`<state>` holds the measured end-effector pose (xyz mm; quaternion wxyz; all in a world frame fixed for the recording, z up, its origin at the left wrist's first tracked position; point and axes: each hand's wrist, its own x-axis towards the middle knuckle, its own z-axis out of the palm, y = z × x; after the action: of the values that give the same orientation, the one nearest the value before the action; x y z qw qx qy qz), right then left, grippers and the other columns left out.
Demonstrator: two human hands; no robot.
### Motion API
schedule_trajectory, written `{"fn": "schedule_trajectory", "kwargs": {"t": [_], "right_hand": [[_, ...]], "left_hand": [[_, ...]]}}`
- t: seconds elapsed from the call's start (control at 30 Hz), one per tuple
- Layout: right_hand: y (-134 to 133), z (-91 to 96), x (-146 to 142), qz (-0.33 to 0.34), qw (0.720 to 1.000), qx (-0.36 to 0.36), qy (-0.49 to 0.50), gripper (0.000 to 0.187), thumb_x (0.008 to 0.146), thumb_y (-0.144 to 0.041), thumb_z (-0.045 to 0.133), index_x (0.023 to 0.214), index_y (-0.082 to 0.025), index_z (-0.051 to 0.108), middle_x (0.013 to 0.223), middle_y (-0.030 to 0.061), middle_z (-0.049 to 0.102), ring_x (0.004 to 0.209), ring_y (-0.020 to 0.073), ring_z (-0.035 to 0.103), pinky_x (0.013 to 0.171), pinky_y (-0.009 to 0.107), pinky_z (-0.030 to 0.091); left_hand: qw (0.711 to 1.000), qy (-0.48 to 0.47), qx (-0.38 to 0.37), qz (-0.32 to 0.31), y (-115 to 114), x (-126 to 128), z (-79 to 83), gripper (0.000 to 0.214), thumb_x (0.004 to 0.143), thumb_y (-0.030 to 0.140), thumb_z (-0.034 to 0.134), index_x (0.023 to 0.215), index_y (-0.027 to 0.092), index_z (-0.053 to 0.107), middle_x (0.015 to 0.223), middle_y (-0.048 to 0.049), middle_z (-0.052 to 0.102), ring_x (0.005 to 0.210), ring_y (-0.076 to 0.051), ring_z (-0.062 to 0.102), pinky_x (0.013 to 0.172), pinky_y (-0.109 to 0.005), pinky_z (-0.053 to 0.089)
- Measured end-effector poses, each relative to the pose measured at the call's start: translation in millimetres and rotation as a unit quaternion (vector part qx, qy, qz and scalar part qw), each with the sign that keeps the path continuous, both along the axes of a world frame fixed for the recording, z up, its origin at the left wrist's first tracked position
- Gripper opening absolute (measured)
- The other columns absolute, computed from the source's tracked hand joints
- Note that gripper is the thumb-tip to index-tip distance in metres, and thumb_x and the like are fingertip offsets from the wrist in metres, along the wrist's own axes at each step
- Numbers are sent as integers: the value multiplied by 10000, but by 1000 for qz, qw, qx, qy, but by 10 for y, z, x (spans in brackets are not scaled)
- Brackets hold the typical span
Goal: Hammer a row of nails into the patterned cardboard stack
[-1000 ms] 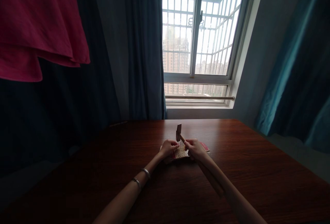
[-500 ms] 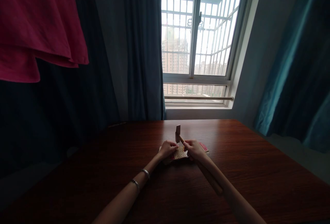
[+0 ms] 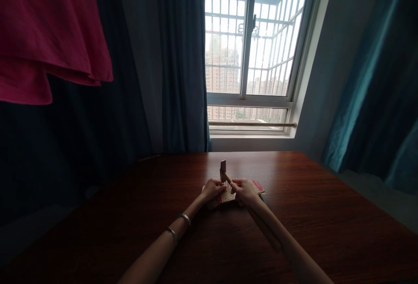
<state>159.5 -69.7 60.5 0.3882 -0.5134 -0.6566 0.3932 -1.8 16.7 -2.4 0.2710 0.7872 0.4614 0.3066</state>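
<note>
My right hand [image 3: 244,189] is closed round the handle of a wooden mallet [image 3: 223,171]. The mallet's head stands up just above and beside my left fingertips, and the handle runs back beneath my right forearm. Under both hands lies a flat pale board [image 3: 228,195] dotted with small holes, with red patterned parts at its ends. My left hand [image 3: 213,189] rests on the board's left part, thumb and finger pinched together. What the pinch holds is too small to make out. A few thin upright pins [image 3: 228,184] stand in the board between the hands.
The board lies on a dark reddish wooden table [image 3: 176,236]. Behind it is a barred window [image 3: 248,57]. Blue curtains [image 3: 184,66] hang beside the window, and a pink cloth [image 3: 55,35] hangs at upper left.
My right hand and the mallet have shifted slightly left, bringing the mallet's head closer over my left fingertips. My left hand stays in nearly the same place.
</note>
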Motion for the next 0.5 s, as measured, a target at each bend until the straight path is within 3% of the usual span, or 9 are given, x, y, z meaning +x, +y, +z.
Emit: {"fn": "schedule_trajectory", "kwargs": {"t": [0.27,0.5], "right_hand": [[-22,9,28,-18,1000,-12,22,364,781,-458,421,764,-127,572,645,16,561,351,58,425,295,175,310],[-104,129,172,-51,988,-1,147,379,728,-519,474,797,-153,541,682,-3,540,362,40,405,295,169,325]], "left_hand": [[999,-27,15,-28,-26,-20,29,310,705,396,555,615,135,696,661,-33,605,608,-123,509,531,-211,328],[1000,-6,-1,-2,-87,-31,100,292,668,410,585,640,146,706,688,-30,634,659,-148,540,552,-214,344]]}}
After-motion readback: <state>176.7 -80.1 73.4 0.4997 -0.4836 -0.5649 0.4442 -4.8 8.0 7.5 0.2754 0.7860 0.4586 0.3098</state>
